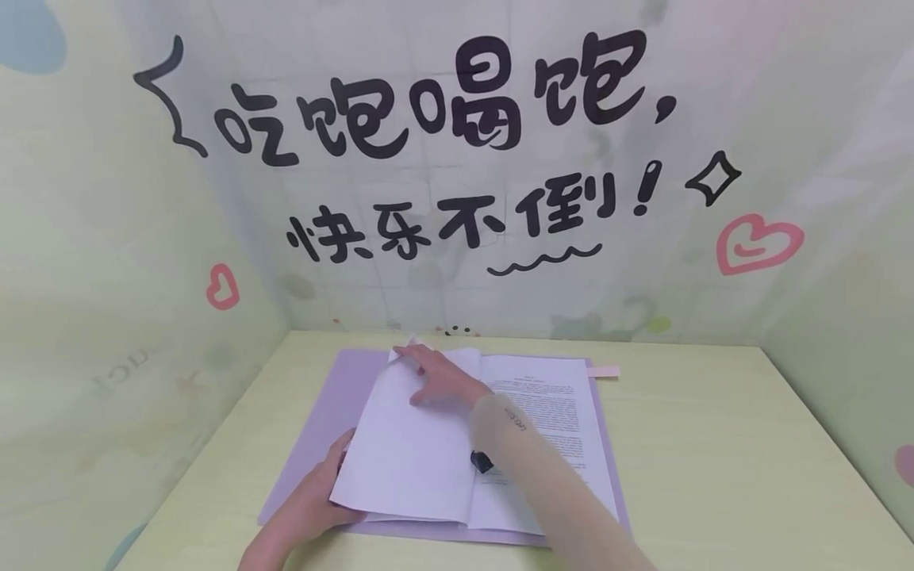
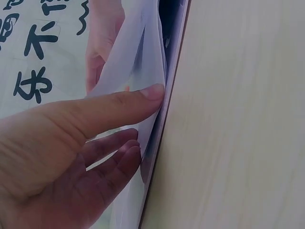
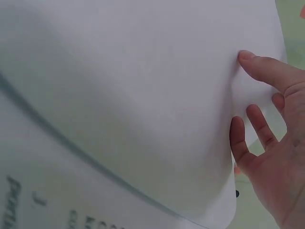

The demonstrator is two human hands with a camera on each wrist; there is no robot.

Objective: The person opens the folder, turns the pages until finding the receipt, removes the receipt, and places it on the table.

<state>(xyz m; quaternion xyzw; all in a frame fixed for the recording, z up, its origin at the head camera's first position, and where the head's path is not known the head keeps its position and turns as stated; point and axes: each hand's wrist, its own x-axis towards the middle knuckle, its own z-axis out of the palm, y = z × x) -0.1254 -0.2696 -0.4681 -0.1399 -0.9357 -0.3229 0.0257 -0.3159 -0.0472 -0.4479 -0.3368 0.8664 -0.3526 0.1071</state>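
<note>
A bound stack of printed pages (image 1: 564, 412) lies open on a lilac folder (image 1: 328, 404). A blank white sheet (image 1: 407, 452) covers the left side, its outer edge raised. My right hand (image 1: 439, 377) reaches across to the sheet's far left corner. In the right wrist view its thumb (image 3: 259, 67) rests on the white paper, with the other fingers spread along its edge. My left hand (image 1: 314, 496) is at the near left corner, partly hidden by the sheet. Its thumb (image 2: 128, 105) touches the paper edges in the left wrist view; its other fingers (image 2: 112, 162) bend loosely.
A black clip-like piece (image 1: 481, 461) shows at the fold, beside my right sleeve (image 1: 543, 476). A pink tab (image 1: 603, 371) sticks out at the right. The pale wooden table (image 1: 714, 460) meets a printed cloth backdrop (image 1: 457, 301) behind and at both sides.
</note>
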